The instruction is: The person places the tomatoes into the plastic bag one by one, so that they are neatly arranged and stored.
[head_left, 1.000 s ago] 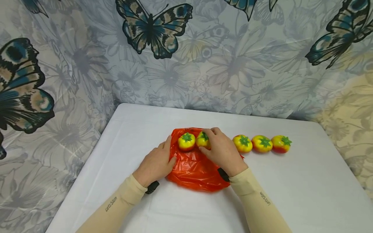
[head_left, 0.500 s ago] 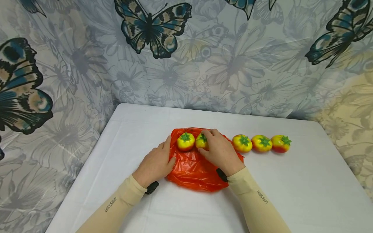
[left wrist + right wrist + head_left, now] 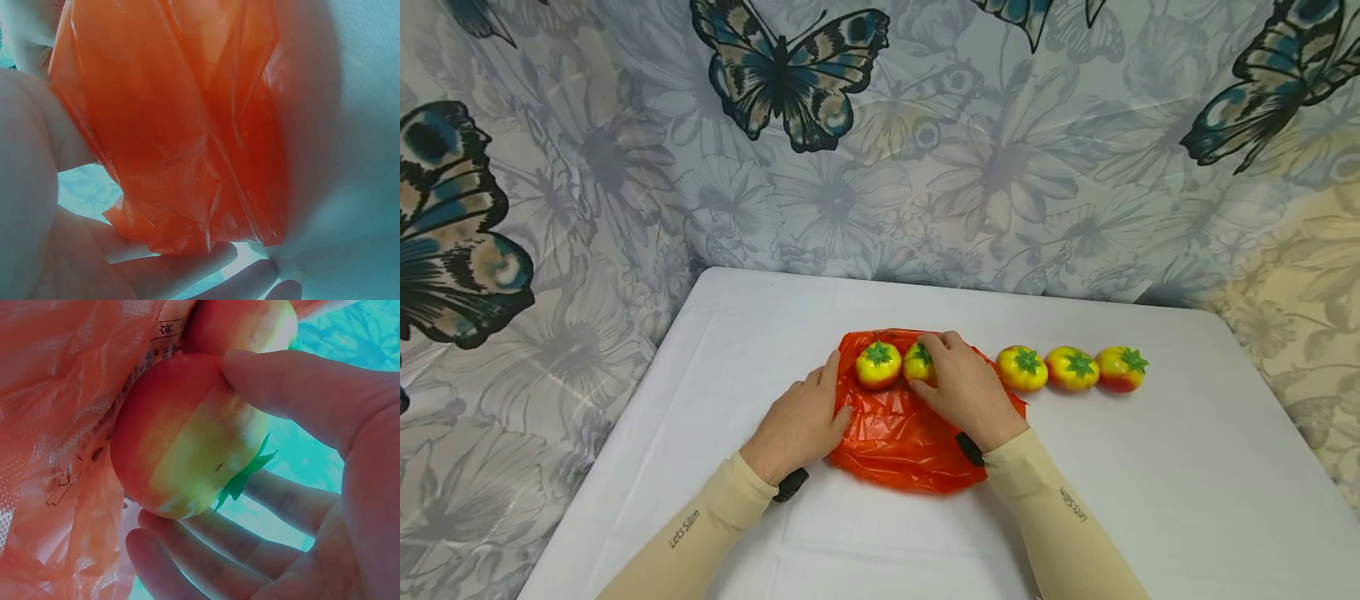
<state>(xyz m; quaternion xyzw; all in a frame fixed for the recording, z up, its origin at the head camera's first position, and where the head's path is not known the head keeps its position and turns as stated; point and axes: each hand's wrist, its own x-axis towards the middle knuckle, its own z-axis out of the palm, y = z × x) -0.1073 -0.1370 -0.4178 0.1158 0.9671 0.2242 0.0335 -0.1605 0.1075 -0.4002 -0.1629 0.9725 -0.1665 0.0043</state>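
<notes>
A red plastic bag (image 3: 887, 450) lies flat on the white table. On its far part sit two yellow-and-red tomatoes with green leafy tops, a left tomato (image 3: 877, 365) and a right tomato (image 3: 918, 367). My right hand (image 3: 970, 390) holds the right one, thumb on one side and fingers on the other, as the right wrist view shows of that tomato (image 3: 187, 444). My left hand (image 3: 797, 421) rests along the bag's left edge. In the left wrist view its fingers (image 3: 169, 269) stretch loosely beside the bag (image 3: 169, 125), with no pinch visible.
Right of the bag, three more tomatoes stand in a row: a near one (image 3: 1022, 368), a middle one (image 3: 1072, 369) and a far-right one (image 3: 1122, 369). The white table (image 3: 1187, 467) ends at a wall covering (image 3: 850, 208) printed with butterflies and flowers.
The right hand has shifted very slightly left with the tomato it holds, and the left tomato has moved slightly left too. The left hand stays in place. The view drifts a little.
</notes>
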